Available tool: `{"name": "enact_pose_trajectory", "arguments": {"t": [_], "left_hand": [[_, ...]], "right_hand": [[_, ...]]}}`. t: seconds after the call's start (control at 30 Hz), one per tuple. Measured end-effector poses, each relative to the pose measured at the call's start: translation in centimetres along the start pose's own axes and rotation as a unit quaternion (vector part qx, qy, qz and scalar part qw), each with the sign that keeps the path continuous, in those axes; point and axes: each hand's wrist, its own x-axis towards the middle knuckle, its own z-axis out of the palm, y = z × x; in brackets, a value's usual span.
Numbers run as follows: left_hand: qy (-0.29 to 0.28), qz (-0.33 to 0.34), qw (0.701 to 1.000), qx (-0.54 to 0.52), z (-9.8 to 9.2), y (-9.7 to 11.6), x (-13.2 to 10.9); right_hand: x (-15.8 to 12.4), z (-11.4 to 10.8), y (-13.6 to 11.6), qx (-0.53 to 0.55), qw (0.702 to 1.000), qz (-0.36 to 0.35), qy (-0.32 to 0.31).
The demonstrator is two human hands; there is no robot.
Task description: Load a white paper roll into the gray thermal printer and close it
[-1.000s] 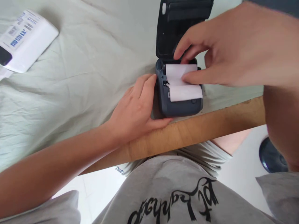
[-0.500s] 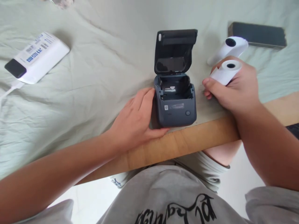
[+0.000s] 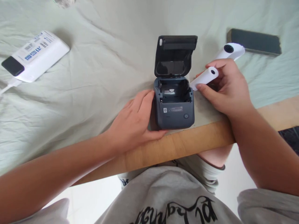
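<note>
A small dark grey printer (image 3: 174, 112) stands near the table's wooden front edge, its lid hinged up and its paper bay empty. My left hand (image 3: 134, 119) rests flat against the printer's left side, thumb along its front corner. My right hand (image 3: 225, 88) is closed round a white paper roll (image 3: 205, 77), whose end touches the bay's right rim. A second white roll (image 3: 227, 51) lies on the cloth just behind that hand.
A pale green wrinkled cloth (image 3: 98, 71) covers the table. A white power bank (image 3: 35, 56) with a cable lies at the far left. A dark flat box (image 3: 254, 42) sits at the back right. The wooden table edge (image 3: 187, 143) runs below the printer.
One second ago a paper roll sat in the bay under my right fingers. That hand lifted the roll out to the right and now brings it back toward the bay's right rim.
</note>
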Motion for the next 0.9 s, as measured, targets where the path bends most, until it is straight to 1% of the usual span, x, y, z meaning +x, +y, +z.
{"name": "enact_pose_trajectory", "arguments": {"t": [0.07,0.13,0.27,0.37,0.5,0.63,0.7,0.8,0.9], "left_hand": [[0.0,0.012,1.0,0.001,0.0,-0.1,0.0],[0.004,0.009,1.0,0.004,0.1,-0.2,-0.1],[0.006,-0.009,1.0,0.003,0.1,-0.2,-0.1],[0.001,-0.002,1.0,-0.007,0.2,-0.2,0.0],[0.013,-0.017,1.0,0.002,0.2,0.1,0.0],[0.008,-0.013,1.0,-0.001,0.0,0.5,-0.2],[0.011,-0.013,1.0,0.0,-0.1,0.7,-0.2],[0.015,-0.012,1.0,0.02,-0.3,1.1,-0.2],[0.025,0.009,0.998,0.058,-0.5,1.6,0.0]], "right_hand": [[0.0,0.1,0.3,0.009,1.0,-0.005,-0.021],[0.2,0.1,0.5,0.01,0.999,-0.007,-0.035],[0.3,0.3,0.3,0.0,1.0,-0.012,-0.026],[0.1,0.4,0.1,0.002,1.0,-0.012,-0.028],[0.1,0.5,0.1,-0.01,0.999,-0.018,-0.025],[0.1,0.2,0.2,-0.015,0.999,-0.017,-0.043],[0.0,-0.1,0.0,-0.018,0.998,-0.01,-0.051],[-0.1,-0.3,-0.7,-0.017,0.999,0.001,-0.045],[-0.2,-0.3,-1.4,-0.005,0.999,0.015,-0.038]]}}
